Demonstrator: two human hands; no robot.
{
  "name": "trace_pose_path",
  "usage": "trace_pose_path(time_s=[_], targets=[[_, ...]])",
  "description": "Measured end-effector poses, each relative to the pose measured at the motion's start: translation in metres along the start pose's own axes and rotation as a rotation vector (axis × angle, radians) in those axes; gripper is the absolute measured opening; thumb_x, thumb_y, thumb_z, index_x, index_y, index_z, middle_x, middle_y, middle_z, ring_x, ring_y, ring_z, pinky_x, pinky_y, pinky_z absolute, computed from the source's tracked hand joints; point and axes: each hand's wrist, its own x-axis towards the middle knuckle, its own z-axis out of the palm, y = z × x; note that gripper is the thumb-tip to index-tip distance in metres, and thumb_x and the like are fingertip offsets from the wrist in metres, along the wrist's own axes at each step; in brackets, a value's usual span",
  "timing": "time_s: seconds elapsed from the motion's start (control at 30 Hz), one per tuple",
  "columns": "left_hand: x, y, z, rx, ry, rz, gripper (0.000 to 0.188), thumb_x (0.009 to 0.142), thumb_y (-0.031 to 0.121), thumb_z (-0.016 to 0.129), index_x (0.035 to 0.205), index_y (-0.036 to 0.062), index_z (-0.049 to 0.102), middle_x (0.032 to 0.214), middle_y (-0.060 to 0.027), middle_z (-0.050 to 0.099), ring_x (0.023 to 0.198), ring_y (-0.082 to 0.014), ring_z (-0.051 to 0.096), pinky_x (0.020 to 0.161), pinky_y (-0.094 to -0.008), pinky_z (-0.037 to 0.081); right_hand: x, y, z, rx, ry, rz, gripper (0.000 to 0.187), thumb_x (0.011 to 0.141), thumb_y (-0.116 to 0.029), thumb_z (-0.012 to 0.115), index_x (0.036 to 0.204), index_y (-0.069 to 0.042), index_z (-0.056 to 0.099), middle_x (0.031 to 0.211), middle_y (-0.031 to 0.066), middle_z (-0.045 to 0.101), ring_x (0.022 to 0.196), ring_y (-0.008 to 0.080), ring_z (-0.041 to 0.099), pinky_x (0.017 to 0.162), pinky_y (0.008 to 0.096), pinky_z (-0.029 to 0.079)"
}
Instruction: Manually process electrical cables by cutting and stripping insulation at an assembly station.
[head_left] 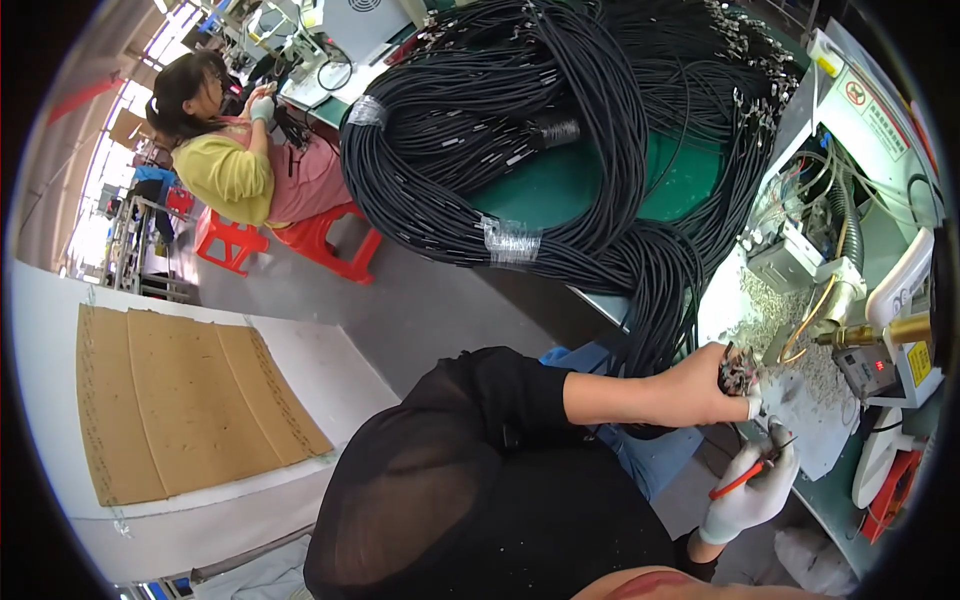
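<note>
My left hand [700,385] is closed round a bundle of black cables. Their cut ends [740,370], with small coloured and bare wires, stick out above the fist. White covering shows on a fingertip of that hand. Just below it, my right hand [755,490] wears a white glove and grips slim red-handled pliers [742,480]. The tip of the tool points up and right, close to the cable ends; I cannot tell whether it touches them. The held cables run back to a thick hank of black cables [660,280] hanging over the table edge.
Large coils of black cable [430,210], bound with clear wrap, lie on the green table [560,190]. At the right stands a machine [840,250] with a brass-coloured nozzle, amid scattered wire scraps [775,310]. A co-worker [225,165] sits at the far left near red stools [325,245]. Flattened cardboard [195,405] lies left.
</note>
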Motion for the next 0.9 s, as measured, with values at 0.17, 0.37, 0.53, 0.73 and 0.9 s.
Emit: trace_pose_path(time_s=[0.17,0.37,0.53,0.73,0.9], targets=[[0.007,0.013,-0.002,-0.031,0.136,0.051,0.017,0.078,0.011,0.069,0.088,0.0023,0.059,0.069,0.0021,0.055,0.057,-0.0052,0.047,0.050,-0.0245,0.040,0.021,-0.014,-0.002,-0.052,-0.208,0.035,0.032,0.075,0.002,0.065,0.107,0.002,0.062,0.084,0.0152,0.061,0.070,0.0266,0.061,0.062,0.0333,0.049],[0.000,0.027,-0.008,-0.215,0.087,-0.110,0.014,0.084,0.010,0.069,0.092,0.0034,0.059,0.069,0.0045,0.054,0.054,-0.0015,0.044,0.046,-0.0185,0.033,0.033,-0.007,0.002,-0.057,-0.240,0.038,0.035,0.070,-0.009,0.071,0.104,-0.005,0.064,0.073,0.0088,0.057,0.060,0.0256,0.057,0.053,0.0335,0.046],[0.002,0.023,0.003,-0.167,0.124,-0.108,0.016,0.083,0.006,0.068,0.094,0.0026,0.057,0.071,0.0050,0.054,0.057,-0.0007,0.045,0.049,-0.0174,0.035,0.034,-0.004,-0.004,-0.120,-0.301,-0.021,0.031,0.071,-0.014,0.072,0.101,-0.008,0.064,0.067,0.0052,0.056,0.056,0.0230,0.056,0.049,0.0332,0.044],[0.005,0.022,0.009,0.099,0.164,0.074,0.021,0.082,-0.001,0.065,0.100,0.0034,0.054,0.066,0.0050,0.051,0.053,-0.0007,0.044,0.047,-0.0183,0.032,0.024,0.003,-0.004,0.049,-0.393,0.127,0.027,0.071,-0.006,0.070,0.097,-0.003,0.064,0.063,0.0086,0.054,0.050,0.0218,0.053,0.049,0.0295,0.042],[0.005,0.026,0.008,0.178,0.179,0.142,0.022,0.080,-0.001,0.067,0.098,0.0015,0.055,0.071,0.0033,0.055,0.058,-0.0010,0.048,0.052,-0.0175,0.037,0.028,0.000,0.000,0.347,-0.373,0.233,0.021,0.072,-0.006,0.068,0.092,0.000,0.064,0.057,0.0100,0.051,0.043,0.0212,0.049,0.045,0.0277,0.039]])
